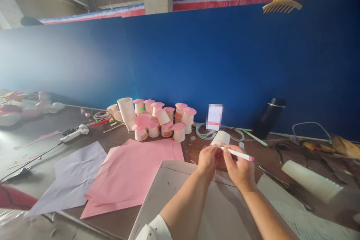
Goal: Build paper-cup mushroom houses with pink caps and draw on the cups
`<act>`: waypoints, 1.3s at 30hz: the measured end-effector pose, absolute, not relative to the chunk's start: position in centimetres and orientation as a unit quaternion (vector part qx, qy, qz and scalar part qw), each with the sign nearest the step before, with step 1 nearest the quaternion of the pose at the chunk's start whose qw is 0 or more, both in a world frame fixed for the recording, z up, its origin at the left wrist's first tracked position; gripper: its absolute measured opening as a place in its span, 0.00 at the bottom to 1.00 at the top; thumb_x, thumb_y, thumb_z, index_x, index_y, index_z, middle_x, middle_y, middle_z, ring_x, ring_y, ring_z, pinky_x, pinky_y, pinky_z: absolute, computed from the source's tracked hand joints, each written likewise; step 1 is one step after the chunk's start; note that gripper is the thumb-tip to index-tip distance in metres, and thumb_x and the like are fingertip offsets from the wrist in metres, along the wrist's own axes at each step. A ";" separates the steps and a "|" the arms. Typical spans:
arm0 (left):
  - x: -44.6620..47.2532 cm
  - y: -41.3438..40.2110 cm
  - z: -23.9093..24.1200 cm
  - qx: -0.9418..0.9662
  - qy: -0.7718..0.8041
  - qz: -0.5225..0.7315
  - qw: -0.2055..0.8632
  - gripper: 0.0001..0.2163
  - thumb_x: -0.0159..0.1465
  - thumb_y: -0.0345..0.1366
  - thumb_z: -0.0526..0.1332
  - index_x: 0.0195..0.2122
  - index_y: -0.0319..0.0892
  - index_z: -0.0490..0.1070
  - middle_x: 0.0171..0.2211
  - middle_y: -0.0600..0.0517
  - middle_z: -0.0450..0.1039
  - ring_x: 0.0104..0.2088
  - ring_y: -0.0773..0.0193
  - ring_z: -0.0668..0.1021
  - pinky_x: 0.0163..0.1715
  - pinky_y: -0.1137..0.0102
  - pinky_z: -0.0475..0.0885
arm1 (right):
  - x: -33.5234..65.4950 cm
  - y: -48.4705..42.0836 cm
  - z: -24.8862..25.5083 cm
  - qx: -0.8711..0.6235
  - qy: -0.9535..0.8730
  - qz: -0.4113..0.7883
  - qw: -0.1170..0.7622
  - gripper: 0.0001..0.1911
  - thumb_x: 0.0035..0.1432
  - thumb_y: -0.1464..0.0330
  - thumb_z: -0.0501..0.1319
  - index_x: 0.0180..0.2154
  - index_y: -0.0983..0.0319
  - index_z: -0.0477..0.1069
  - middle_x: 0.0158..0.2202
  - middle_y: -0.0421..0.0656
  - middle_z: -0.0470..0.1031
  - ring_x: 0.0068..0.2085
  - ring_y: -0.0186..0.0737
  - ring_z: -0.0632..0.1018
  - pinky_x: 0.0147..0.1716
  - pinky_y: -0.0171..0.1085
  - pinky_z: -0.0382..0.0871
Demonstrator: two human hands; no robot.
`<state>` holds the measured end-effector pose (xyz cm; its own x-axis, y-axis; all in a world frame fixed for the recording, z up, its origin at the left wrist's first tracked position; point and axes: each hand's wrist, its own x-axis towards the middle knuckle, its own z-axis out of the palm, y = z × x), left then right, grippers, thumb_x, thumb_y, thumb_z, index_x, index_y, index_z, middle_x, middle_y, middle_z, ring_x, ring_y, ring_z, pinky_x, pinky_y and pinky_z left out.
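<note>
My left hand (207,159) is closed around a white paper cup (221,138) that lies on its side, its base pointing away from me. My right hand (238,167) grips a white pen with a pink end (239,154), and the pen's tip rests against the cup's wall. Both hands hover over a white cardboard sheet (174,191) near the table's front edge.
Pink paper sheets (132,172) and a pale lilac sheet (73,176) lie to the left. Several cups with pink lids (163,120) stand behind them beside a cup stack (127,113). A hot-glue gun (74,133), a black flask (268,117) and another cup stack (311,180) lie nearby.
</note>
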<state>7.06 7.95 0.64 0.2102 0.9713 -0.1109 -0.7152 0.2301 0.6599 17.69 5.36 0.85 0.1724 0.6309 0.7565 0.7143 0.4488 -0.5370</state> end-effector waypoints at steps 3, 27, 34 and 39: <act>7.0 7.9 0.8 0.255 0.258 0.572 0.736 0.17 0.51 0.45 0.74 0.32 0.36 0.76 0.27 0.47 0.76 0.33 0.58 0.80 0.42 0.63 0.74 | 17.7 5.4 0.8 -0.528 -0.641 -0.042 0.555 0.18 0.66 0.54 0.57 0.38 0.61 0.76 0.36 0.50 0.82 0.36 0.48 0.82 0.36 0.43 0.77; 7.4 8.3 0.1 0.274 0.264 0.573 0.726 0.21 0.48 0.50 0.75 0.30 0.37 0.76 0.28 0.45 0.78 0.37 0.55 0.82 0.45 0.62 0.74 | 18.1 5.9 0.9 -0.505 -0.641 -0.141 0.561 0.19 0.69 0.56 0.56 0.39 0.63 0.77 0.35 0.50 0.82 0.37 0.46 0.83 0.36 0.39 0.76; 7.3 8.2 0.1 0.282 0.274 0.569 0.723 0.22 0.47 0.51 0.75 0.30 0.37 0.76 0.28 0.46 0.78 0.35 0.57 0.81 0.43 0.63 0.74 | 18.2 6.1 0.8 -0.500 -0.640 -0.148 0.565 0.18 0.69 0.56 0.56 0.39 0.63 0.76 0.35 0.50 0.81 0.37 0.46 0.82 0.37 0.40 0.75; 7.4 8.3 0.0 0.281 0.282 0.567 0.721 0.23 0.45 0.52 0.76 0.30 0.37 0.75 0.28 0.46 0.78 0.34 0.57 0.81 0.41 0.64 0.73 | 18.3 6.0 0.7 -0.503 -0.636 -0.142 0.567 0.19 0.69 0.55 0.56 0.39 0.63 0.77 0.36 0.50 0.81 0.37 0.46 0.82 0.37 0.40 0.75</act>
<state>7.42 8.31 0.03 0.1976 0.9764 -0.0871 -0.6591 0.1981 0.7255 18.27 6.05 0.69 0.1500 0.4792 0.8648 0.8011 0.4538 -0.3904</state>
